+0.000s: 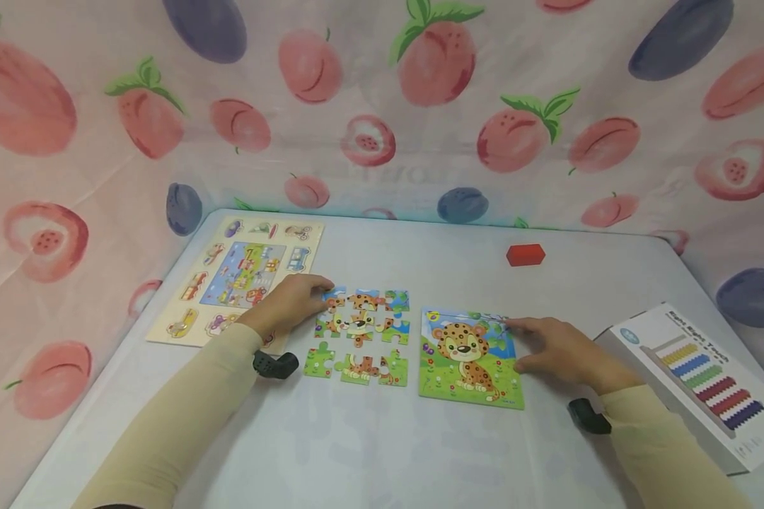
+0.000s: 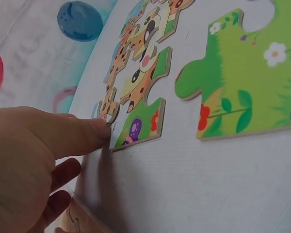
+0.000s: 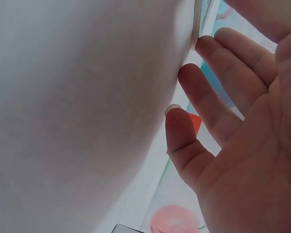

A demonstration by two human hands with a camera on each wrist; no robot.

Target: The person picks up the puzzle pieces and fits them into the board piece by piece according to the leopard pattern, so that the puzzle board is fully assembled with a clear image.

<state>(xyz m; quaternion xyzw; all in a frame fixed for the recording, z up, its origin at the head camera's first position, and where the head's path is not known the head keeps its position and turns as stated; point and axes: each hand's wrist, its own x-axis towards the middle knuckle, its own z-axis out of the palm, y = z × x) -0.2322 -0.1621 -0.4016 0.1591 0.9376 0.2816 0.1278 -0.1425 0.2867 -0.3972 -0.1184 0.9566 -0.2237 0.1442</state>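
Observation:
In the head view my left hand [image 1: 293, 304] has its thumb and index finger at the upper-left puzzle piece [image 1: 335, 293], pinching its outer corner. The left wrist view shows the thumb against that small piece [image 2: 108, 106]; the index finger is mostly hidden. Several other leopard puzzle pieces [image 1: 361, 367] lie in spaced rows with gaps between them. To their right is a square leopard picture board [image 1: 439, 385]. My right hand [image 1: 557, 350] touches its right edge with loosely extended fingers. In the right wrist view, fingertips [image 3: 205, 44] meet the board's edge.
A wooden vehicle puzzle board [image 1: 187, 322] lies at the left, partly under the left forearm. A red block [image 1: 525, 255] sits toward the back. At the right is a white toy box [image 1: 681, 382]. Fruit-patterned cloth [image 1: 369, 85] rises behind the table.

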